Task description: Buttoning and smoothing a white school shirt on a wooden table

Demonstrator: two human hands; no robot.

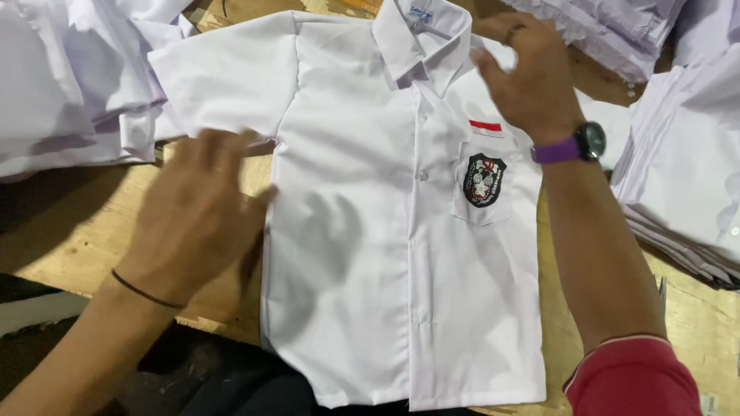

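While the white short-sleeved cotton shirt with a chest badge (401, 231) lies flat and buttoned, unfolded, on the wooden table (69, 239), the left hand (196, 212) spreads beside its left sleeve and the right hand (528, 73) pinches its far shoulder.

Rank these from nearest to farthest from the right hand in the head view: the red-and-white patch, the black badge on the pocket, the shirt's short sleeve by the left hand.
From the right hand:
1. Red-and-white patch, just below the hand on the chest.
2. Black badge, lower down on the pocket.
3. Short sleeve, across the shirt, above the left hand.
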